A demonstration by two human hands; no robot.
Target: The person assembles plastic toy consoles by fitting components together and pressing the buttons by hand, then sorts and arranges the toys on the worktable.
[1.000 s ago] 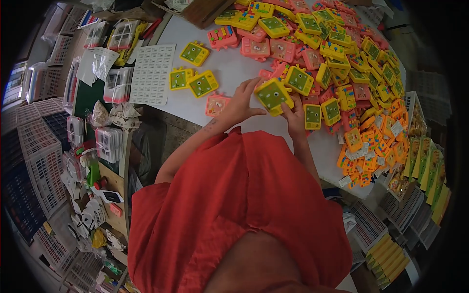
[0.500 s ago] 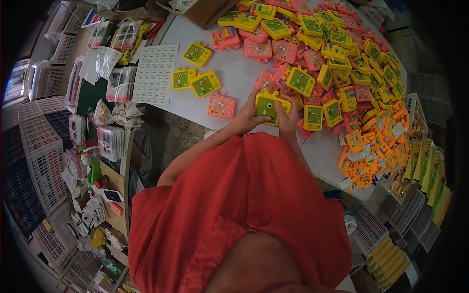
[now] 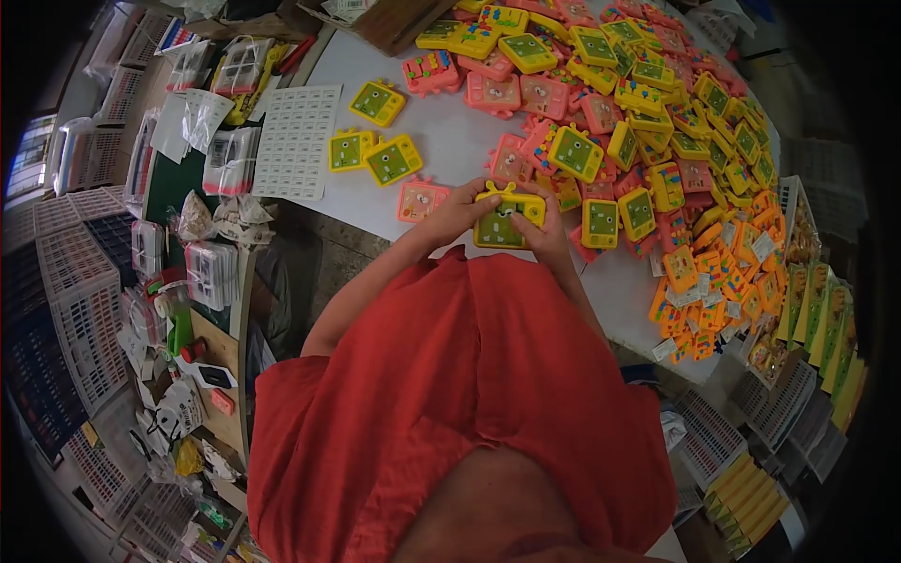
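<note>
The toy (image 3: 496, 235) hides fingers of the left hand (image 3: 459, 208) and right hand (image 3: 550, 235) beneath it, print on the sheet (image 3: 297, 141) left of the grip is too small to read, and the top edge cuts off the box (image 3: 413, 26) beyond the grip.

PLACE: workshop | SIGNS: heaped toys (image 3: 641, 98), worktable (image 3: 450, 141), label sheet (image 3: 297, 141), plastic crates (image 3: 80, 314)
</note>
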